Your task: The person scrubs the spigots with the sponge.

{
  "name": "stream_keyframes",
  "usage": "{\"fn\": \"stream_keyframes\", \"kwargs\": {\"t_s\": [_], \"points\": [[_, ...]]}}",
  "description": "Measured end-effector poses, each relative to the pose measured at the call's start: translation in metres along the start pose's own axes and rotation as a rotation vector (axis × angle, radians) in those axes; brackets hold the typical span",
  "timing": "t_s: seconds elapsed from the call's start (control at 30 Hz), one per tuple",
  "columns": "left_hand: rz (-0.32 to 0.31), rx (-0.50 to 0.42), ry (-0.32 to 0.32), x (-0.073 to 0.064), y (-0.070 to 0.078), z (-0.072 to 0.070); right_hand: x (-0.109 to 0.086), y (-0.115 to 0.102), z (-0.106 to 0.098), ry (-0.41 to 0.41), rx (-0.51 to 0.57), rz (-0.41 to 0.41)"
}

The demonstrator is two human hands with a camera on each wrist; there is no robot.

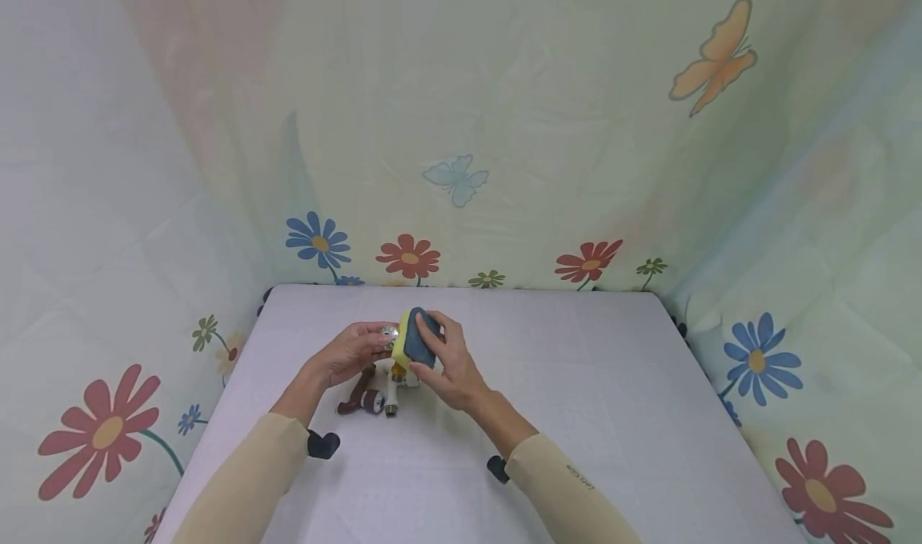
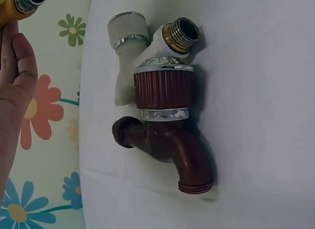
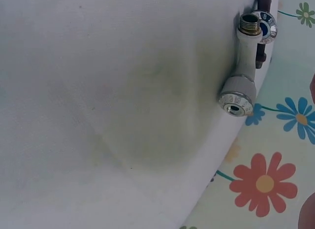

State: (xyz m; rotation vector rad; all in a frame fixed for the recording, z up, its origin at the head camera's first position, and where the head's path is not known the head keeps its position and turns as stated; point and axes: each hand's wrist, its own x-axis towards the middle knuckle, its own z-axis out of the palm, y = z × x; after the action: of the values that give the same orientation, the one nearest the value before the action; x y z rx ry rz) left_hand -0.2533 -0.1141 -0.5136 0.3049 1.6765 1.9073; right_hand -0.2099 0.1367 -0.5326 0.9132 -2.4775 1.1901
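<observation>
My left hand (image 1: 344,358) grips a yellow-orange tap (image 2: 15,10) with a silver knob, its threaded end showing at the top left of the left wrist view. In the head view the sponge hides much of this tap. My right hand (image 1: 455,372) holds that yellow sponge with a dark blue scouring side (image 1: 418,350), the yellow face turned toward the tap. Below both hands, a brown tap (image 2: 170,135) and a white tap (image 3: 246,59) lie close together on the table. Only a sliver of my right hand enters the right wrist view.
The taps lie on a white-covered table (image 1: 576,384). Behind and on both sides hang curtains (image 1: 519,128) printed with flowers and butterflies. Black wrist-worn pieces (image 1: 322,445) jut out near the sleeve ends.
</observation>
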Motion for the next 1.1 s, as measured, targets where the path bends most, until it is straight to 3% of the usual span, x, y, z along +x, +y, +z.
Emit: {"fn": "stream_keyframes", "kwargs": {"t_s": [0.23, 0.5, 1.1], "points": [[0.008, 0.001, -0.04, -0.0015, 0.0052, 0.001, 0.0016, -0.0004, -0.0019, 0.033, -0.064, -0.046], [0.009, -0.001, -0.079, -0.0035, 0.0029, -0.0001, 0.0021, -0.001, -0.0032, -0.004, -0.101, -0.002], [-0.015, 0.055, -0.144, -0.0059, 0.0054, 0.0013, 0.0044, 0.0046, -0.0043, 0.016, -0.257, -0.024]]}}
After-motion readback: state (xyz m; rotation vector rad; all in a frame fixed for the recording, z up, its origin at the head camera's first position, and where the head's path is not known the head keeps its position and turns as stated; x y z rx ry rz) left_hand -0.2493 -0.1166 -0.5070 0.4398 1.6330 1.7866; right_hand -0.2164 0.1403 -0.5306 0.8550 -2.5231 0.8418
